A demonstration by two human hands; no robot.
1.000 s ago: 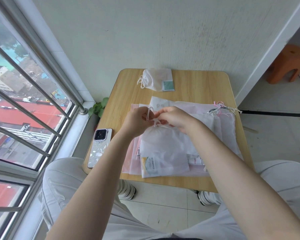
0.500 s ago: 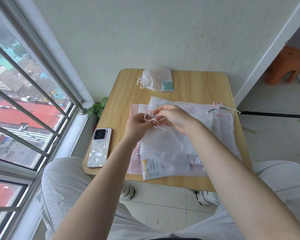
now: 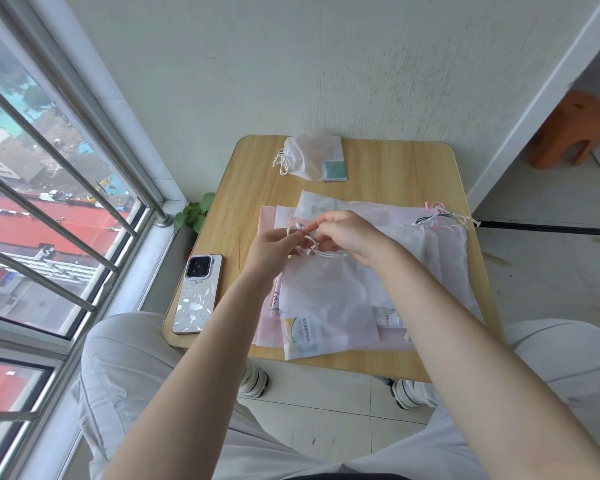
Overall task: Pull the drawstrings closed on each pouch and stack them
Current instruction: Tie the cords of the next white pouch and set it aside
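Note:
A white translucent pouch [image 3: 326, 303] with a printed label at its lower left lies on top of a spread of white and pink pouches [image 3: 440, 251] on the small wooden table [image 3: 388, 168]. Its mouth is gathered under my hands. My left hand [image 3: 274, 247] pinches the white drawstring loops [image 3: 300, 237] at the pouch's top. My right hand [image 3: 347, 233] holds the same cords from the right, fingertips nearly touching the left hand. A closed pouch [image 3: 309, 157] with bunched white cords rests at the table's far edge.
A phone [image 3: 198, 292] in a patterned case lies at the table's left edge. Loose pink, white and black cord ends [image 3: 440, 216] sit at the right. A window with metal bars [image 3: 49, 188] is to the left, an orange stool [image 3: 568, 129] at far right, and my knees below the table.
Both hands have shifted slightly away from me with the drawstring, and the pouch's mouth has gathered tighter beneath them. The pouch has turned a little on the pile.

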